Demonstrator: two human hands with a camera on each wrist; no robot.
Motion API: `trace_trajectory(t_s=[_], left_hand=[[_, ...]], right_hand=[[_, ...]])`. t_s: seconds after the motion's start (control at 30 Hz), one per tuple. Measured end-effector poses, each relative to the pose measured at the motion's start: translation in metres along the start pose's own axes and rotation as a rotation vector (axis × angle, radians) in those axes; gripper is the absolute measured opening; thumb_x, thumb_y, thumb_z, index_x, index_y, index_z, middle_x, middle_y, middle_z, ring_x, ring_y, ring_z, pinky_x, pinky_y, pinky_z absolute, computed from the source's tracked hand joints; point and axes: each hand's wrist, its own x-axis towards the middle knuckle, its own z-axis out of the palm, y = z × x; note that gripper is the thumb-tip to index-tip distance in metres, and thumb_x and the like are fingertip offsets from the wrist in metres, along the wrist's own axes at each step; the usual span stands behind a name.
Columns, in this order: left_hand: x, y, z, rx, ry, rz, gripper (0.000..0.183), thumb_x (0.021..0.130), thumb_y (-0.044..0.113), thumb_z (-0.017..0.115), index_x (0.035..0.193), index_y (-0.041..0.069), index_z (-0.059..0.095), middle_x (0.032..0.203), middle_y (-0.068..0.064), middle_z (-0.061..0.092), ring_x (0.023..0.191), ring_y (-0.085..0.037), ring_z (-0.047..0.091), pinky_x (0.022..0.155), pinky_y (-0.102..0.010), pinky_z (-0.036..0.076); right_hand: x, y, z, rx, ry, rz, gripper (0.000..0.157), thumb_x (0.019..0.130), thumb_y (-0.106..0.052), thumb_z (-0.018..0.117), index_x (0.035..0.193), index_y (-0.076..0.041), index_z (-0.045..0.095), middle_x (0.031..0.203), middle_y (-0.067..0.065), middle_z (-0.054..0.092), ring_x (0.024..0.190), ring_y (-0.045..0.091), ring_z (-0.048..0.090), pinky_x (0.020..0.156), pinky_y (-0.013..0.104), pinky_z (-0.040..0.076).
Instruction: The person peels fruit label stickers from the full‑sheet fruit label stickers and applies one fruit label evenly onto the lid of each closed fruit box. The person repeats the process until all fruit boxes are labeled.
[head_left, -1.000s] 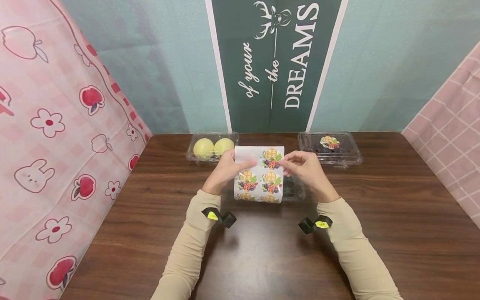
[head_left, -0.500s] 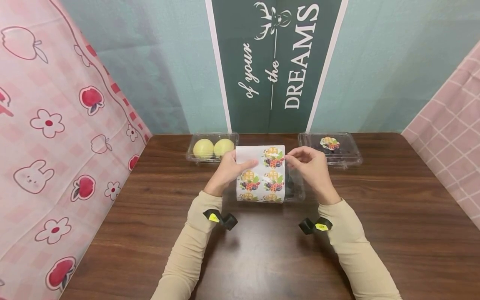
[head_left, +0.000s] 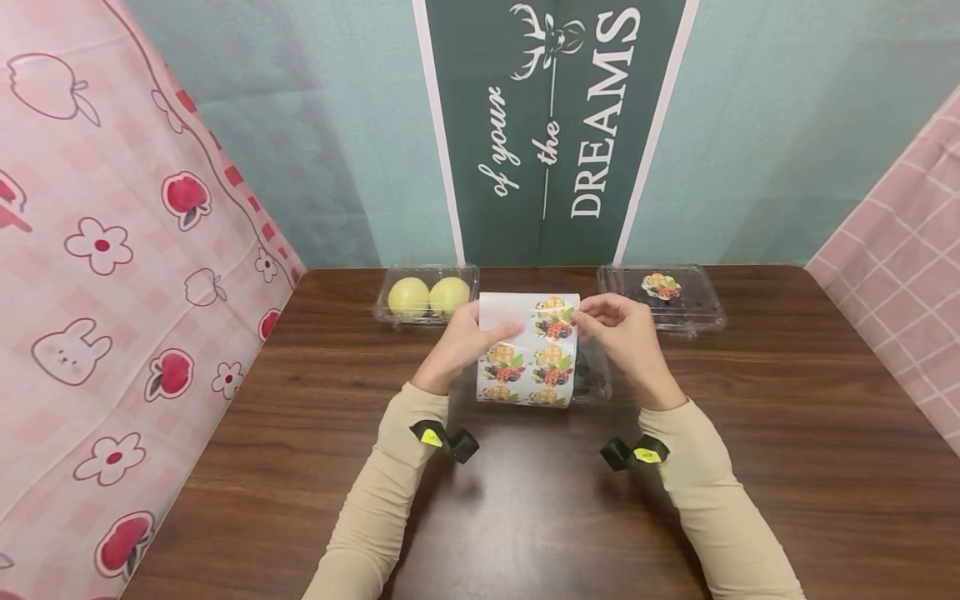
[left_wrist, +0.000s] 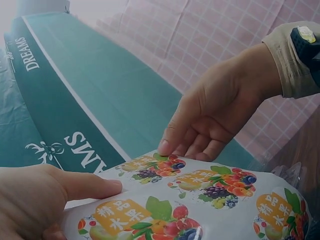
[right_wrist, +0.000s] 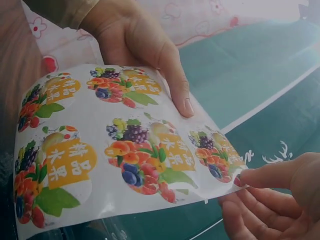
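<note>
A white roll of fruit stickers (head_left: 527,387) is held up over the middle of the table in the head view. My left hand (head_left: 459,343) grips its left side, with the thumb lying on a bare white patch of the backing. At the roll's upper right edge, my right hand (head_left: 621,340) pinches beside the top sticker (head_left: 553,320) between thumb and index finger. In the right wrist view, the right thumb (right_wrist: 270,176) presses on the edge of a sticker (right_wrist: 216,156), with the other fingers curled beneath. Behind the roll, a clear plastic box (head_left: 594,375) is partly hidden.
At the back left stands a clear box (head_left: 382,310) with two round yellow-green fruits (head_left: 429,297). A lidded clear box (head_left: 697,296) of dark contents, with a fruit sticker (head_left: 661,287) on top, stands back right. The brown wooden table (head_left: 540,517) meets a green cloth wall (head_left: 345,167).
The roll and left hand have shifted slightly right. My right hand has moved a little right and stays at the roll's upper right edge.
</note>
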Motion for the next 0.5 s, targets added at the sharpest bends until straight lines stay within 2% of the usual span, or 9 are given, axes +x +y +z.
trace_trajectory(t_s=[0.1, 0.2, 0.3, 0.4, 0.5], left_hand=[[-0.0005, 0.0003, 0.0007, 0.009, 0.0, 0.006, 0.028, 0.088, 0.009, 0.068, 0.113, -0.001, 0.063, 0.107, -0.026, 0.07, 0.072, -0.005, 0.068, 0.071, -0.027, 0.059], [-0.0014, 0.0015, 0.0015, 0.021, -0.006, 0.027, 0.028, 0.088, 0.009, 0.068, 0.113, -0.001, 0.064, 0.108, -0.026, 0.07, 0.074, -0.006, 0.069, 0.072, -0.028, 0.059], [-0.0022, 0.0033, 0.0021, 0.025, -0.012, 0.039, 0.027, 0.088, 0.008, 0.068, 0.113, -0.002, 0.064, 0.108, -0.027, 0.07, 0.074, -0.007, 0.069, 0.072, -0.028, 0.059], [-0.0031, 0.0051, 0.0025, 0.023, -0.016, 0.037, 0.026, 0.088, 0.007, 0.067, 0.112, -0.003, 0.064, 0.108, -0.028, 0.069, 0.074, -0.008, 0.069, 0.073, -0.03, 0.06], [-0.0039, 0.0056, 0.0028, 0.021, -0.016, 0.029, 0.026, 0.088, 0.007, 0.067, 0.112, -0.003, 0.063, 0.108, -0.027, 0.069, 0.075, -0.008, 0.069, 0.073, -0.03, 0.06]], right_hand=[[-0.0022, -0.0017, 0.0014, -0.03, 0.062, -0.038, 0.017, 0.085, -0.006, 0.071, 0.095, 0.007, 0.065, 0.073, -0.017, 0.065, 0.062, -0.006, 0.061, 0.06, 0.014, 0.052], [-0.004, -0.0034, 0.0029, -0.077, 0.116, -0.069, 0.014, 0.084, -0.005, 0.072, 0.092, 0.005, 0.067, 0.08, 0.002, 0.07, 0.066, -0.011, 0.058, 0.062, 0.008, 0.049], [-0.0044, -0.0042, 0.0038, -0.102, 0.126, -0.091, 0.013, 0.083, -0.005, 0.072, 0.093, 0.004, 0.069, 0.09, 0.019, 0.071, 0.069, -0.014, 0.057, 0.065, 0.005, 0.048], [-0.0042, -0.0041, 0.0044, -0.113, 0.117, -0.105, 0.015, 0.083, -0.005, 0.072, 0.096, 0.004, 0.071, 0.094, 0.025, 0.07, 0.07, -0.016, 0.055, 0.067, 0.003, 0.048], [-0.0041, -0.0036, 0.0049, -0.128, 0.106, -0.116, 0.016, 0.083, -0.003, 0.071, 0.098, 0.005, 0.072, 0.093, 0.026, 0.069, 0.07, -0.017, 0.054, 0.068, 0.002, 0.047]])
